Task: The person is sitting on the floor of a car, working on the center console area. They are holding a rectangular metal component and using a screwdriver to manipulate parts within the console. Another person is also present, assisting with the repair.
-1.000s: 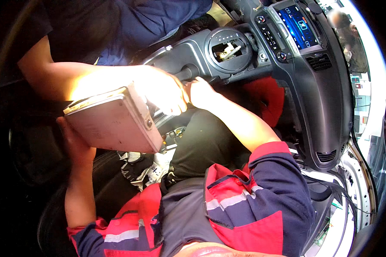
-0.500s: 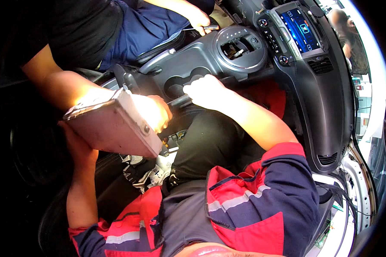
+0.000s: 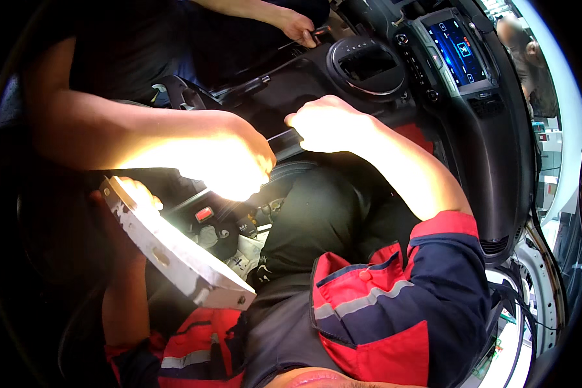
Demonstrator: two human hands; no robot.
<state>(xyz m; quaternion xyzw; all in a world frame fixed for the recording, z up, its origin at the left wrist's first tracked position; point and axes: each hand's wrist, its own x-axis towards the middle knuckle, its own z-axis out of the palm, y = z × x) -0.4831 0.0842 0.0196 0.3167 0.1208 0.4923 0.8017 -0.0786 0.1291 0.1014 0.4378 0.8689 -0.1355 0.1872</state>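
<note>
My left hand (image 3: 136,194) grips a pale, flat metal case (image 3: 181,252), now tilted nearly edge-on below a co-worker's forearm. My right hand (image 3: 323,123) is closed at the side of the black centre console (image 3: 297,81), beside a trim edge; what its fingers hold is hidden. The co-worker's near hand (image 3: 236,158), brightly lit, is curled between my two hands. The co-worker's other hand (image 3: 304,32) holds a small dark object higher up. Near that hand is the round gear-selector surround (image 3: 365,64) with a dark opening.
A lit screen (image 3: 459,52) and black dashboard (image 3: 491,161) stand at my right, with the door frame and dangling cables (image 3: 517,304) beyond. Small loose parts and white material (image 3: 246,252) lie beside my leg. A seat-belt buckle (image 3: 204,213) shows below the co-worker's hand.
The case in my left hand has moved down and tipped edge-on. My right hand has risen slightly. The co-worker's far hand came into view near the console; their near forearm has shifted.
</note>
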